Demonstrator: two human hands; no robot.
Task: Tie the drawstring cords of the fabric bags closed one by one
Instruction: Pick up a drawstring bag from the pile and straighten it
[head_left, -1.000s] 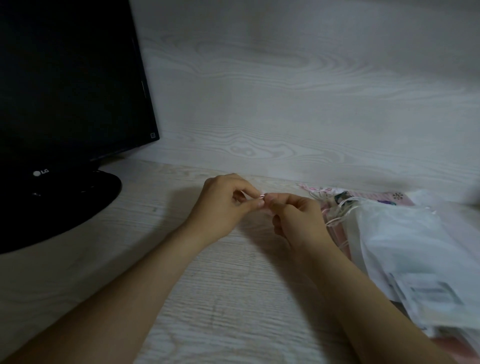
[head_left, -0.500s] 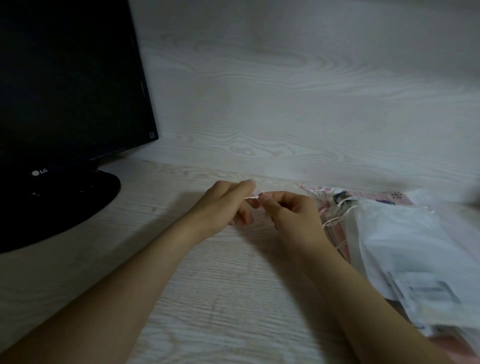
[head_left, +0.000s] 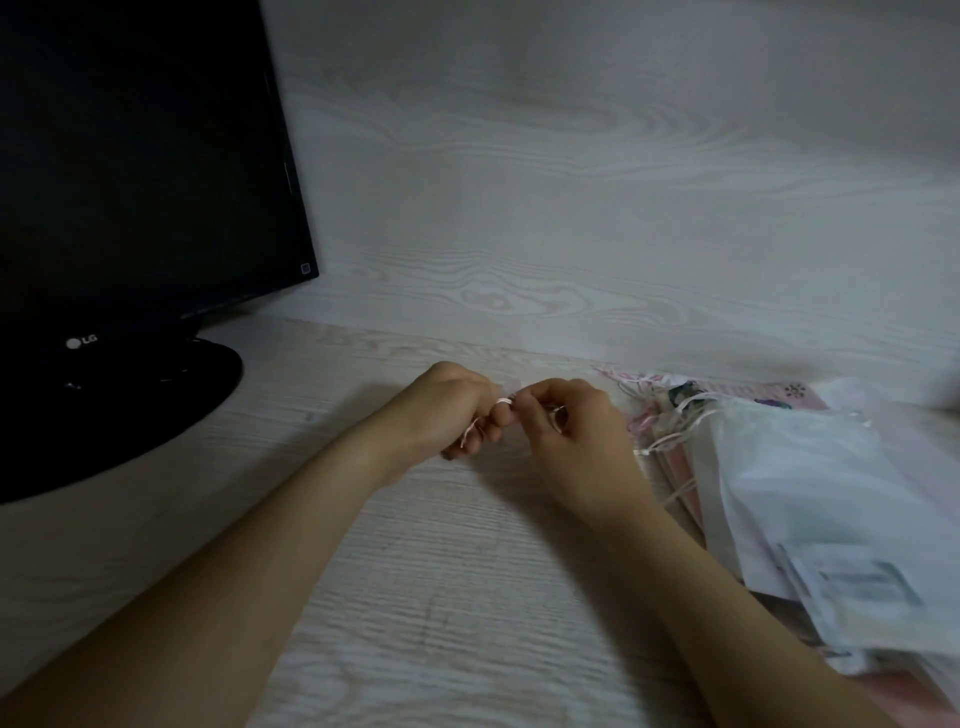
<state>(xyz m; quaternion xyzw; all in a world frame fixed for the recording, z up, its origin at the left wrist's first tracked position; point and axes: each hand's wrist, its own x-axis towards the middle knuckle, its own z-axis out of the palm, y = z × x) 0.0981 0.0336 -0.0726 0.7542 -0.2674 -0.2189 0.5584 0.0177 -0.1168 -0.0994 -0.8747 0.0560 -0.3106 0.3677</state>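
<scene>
Cord (head_left: 503, 400) mid-knot, just short of the desk's (head_left: 415, 597) back edge, looped round a finger of the left hand (head_left: 457, 410). The right hand (head_left: 576, 436) pinches it too, both curled tight (bag hidden behind them). Pile of bags (head_left: 779, 467) waits at the right edge, tied or not, can't tell.

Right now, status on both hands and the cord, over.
Left hand and right hand both pinching the cord, mid-tie. Pile of bags just right of the right wrist. Nothing in the way.
</scene>
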